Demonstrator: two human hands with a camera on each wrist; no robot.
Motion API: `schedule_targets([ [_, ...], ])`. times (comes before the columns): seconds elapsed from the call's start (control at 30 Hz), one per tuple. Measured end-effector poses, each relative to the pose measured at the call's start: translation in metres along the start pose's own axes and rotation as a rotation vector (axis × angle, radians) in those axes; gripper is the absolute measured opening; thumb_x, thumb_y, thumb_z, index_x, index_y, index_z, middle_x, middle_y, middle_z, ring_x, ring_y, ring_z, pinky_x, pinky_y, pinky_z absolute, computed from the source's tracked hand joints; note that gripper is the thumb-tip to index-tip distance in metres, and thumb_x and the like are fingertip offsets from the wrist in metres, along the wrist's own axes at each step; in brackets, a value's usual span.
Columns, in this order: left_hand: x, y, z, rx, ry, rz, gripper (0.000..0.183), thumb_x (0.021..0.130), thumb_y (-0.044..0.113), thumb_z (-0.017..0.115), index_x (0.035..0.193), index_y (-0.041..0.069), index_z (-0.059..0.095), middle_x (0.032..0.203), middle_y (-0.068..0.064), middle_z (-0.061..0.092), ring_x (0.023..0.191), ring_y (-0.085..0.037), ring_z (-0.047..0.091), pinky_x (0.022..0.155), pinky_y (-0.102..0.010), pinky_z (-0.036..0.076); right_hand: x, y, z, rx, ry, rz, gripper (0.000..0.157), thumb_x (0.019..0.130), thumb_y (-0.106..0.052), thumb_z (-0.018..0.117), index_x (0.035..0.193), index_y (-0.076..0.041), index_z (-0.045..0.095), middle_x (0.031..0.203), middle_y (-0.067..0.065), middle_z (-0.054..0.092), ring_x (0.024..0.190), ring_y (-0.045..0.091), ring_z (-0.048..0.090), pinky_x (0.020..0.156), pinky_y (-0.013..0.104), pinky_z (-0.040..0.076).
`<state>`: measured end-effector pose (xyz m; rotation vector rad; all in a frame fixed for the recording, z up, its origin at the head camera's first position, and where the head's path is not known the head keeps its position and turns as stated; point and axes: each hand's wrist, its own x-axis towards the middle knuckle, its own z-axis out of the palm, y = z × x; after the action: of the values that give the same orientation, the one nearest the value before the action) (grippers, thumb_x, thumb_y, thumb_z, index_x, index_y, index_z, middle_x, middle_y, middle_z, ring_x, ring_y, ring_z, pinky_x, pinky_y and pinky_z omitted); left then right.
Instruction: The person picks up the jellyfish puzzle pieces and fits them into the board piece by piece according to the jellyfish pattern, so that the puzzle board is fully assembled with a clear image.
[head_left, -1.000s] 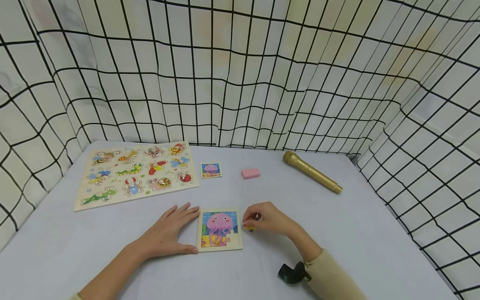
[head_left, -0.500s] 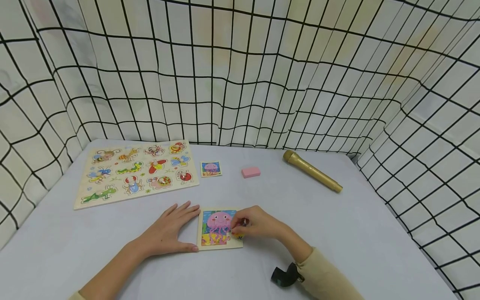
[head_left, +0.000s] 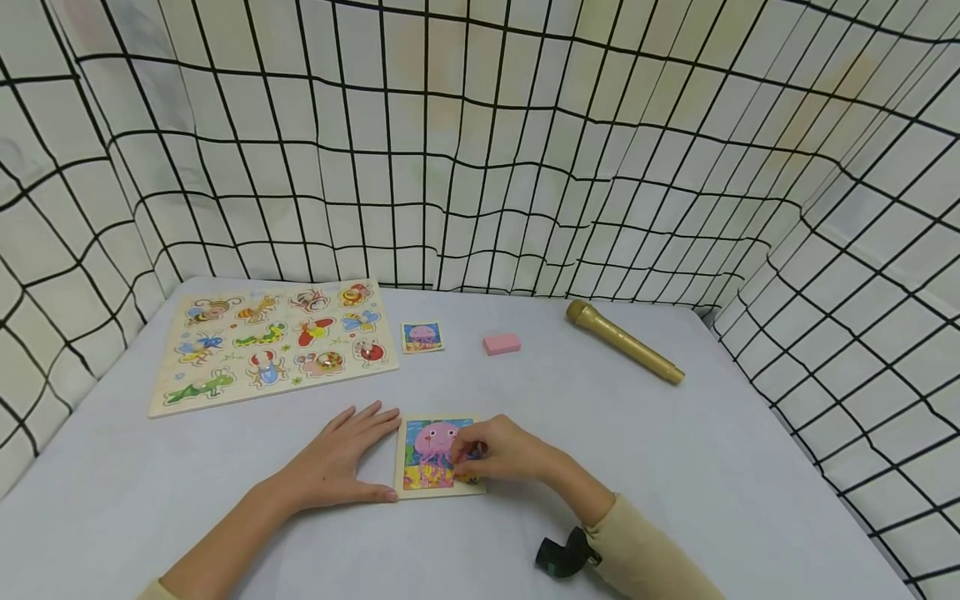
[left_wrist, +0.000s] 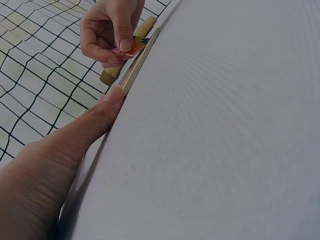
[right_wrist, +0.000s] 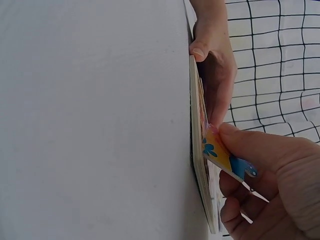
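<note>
A small wooden jigsaw puzzle [head_left: 442,494] with a pink jellyfish picture lies flat on the table in the head view. My left hand [head_left: 337,462] rests beside it with spread, straight fingers, the thumb and a fingertip touching its left edge. Over the puzzle's lower right part, my right hand [head_left: 506,450] pinches a yellow and blue puzzle piece [right_wrist: 220,152] between thumb and fingers. In the right wrist view the piece is tilted, one edge meeting the puzzle. The right fingers cover part of the picture in the head view.
An insect peg puzzle board [head_left: 277,346] lies at the back left. Beside it are a small jellyfish picture card [head_left: 422,337] and a pink block [head_left: 502,344]. A gold microphone [head_left: 626,343] lies at the back right. Black netting [head_left: 480,167] surrounds the table.
My right hand has moved left with the puzzle piece, from beside the jigsaw to over its lower right corner. My left hand has stayed in place.
</note>
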<state>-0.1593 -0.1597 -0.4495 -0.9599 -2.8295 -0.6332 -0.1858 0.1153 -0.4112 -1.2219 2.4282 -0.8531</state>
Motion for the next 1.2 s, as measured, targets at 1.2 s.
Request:
schedule_targets([
  [1.2,0.0005,0.0001,-0.0018,-0.005,-0.005,0.007,0.101,0.065,0.076,0.055,0.137,0.007,0.042,0.141,-0.007,0.04,0.134,-0.03,0.026,0.108,-0.05,0.013,-0.0048,0.0033,-0.0009,0.031,-0.021,-0.007,0.012,0.087,-0.013,0.063,0.099,-0.014,0.066,0.093,-0.012,0.064,0.078,0.0,0.053,0.071,0.014,0.048],
])
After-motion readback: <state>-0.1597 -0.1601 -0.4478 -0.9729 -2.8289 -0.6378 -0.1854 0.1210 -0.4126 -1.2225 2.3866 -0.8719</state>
